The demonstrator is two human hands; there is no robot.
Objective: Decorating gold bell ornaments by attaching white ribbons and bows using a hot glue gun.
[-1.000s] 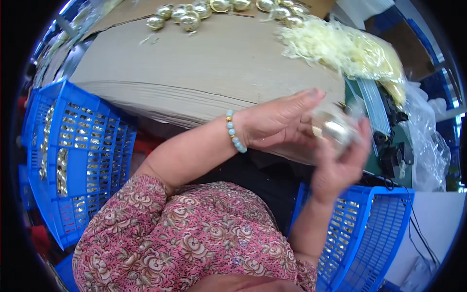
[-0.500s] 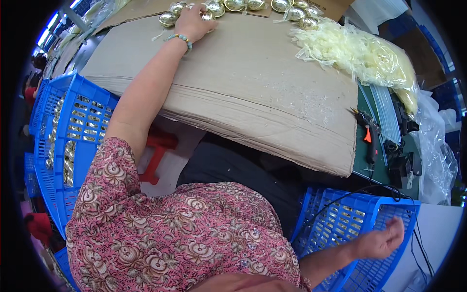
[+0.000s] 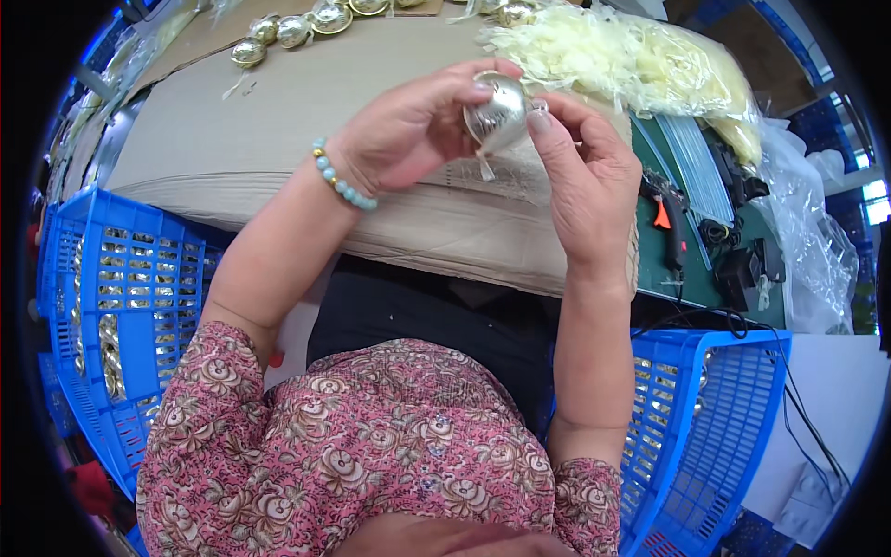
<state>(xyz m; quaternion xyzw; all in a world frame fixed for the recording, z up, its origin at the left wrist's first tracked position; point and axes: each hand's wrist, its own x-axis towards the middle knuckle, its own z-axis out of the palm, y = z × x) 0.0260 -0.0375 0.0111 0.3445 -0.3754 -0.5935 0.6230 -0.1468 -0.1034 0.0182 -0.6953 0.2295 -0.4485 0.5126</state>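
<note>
A shiny pale-gold ball ornament [image 3: 498, 113] is held up over the front part of the cardboard. My left hand [image 3: 422, 121], with a beaded bracelet at its wrist, grips the ball from the left between thumb and fingers. A short clear strip [image 3: 485, 167] hangs beneath the ball. On the other side, my right hand [image 3: 594, 172] pinches a small end piece of the ball between thumb and forefinger; the fingertips partly cover that piece. At the far edge of the cardboard [image 3: 306, 111] lies a row of similar gold balls [image 3: 293, 32].
Pale yellow plastic pieces [image 3: 557, 46] spill from a clear bag [image 3: 696, 74] at the far right. Nearby lie a glue gun [image 3: 670, 223], clear sticks [image 3: 696, 172] and black cables. Blue baskets [image 3: 130, 320] with gold balls stand left, another blue basket [image 3: 719, 418] right.
My left hand has come back from the far row with a gold ball. My right hand has risen from over the right basket to meet it. The whole view has shifted slightly.
</note>
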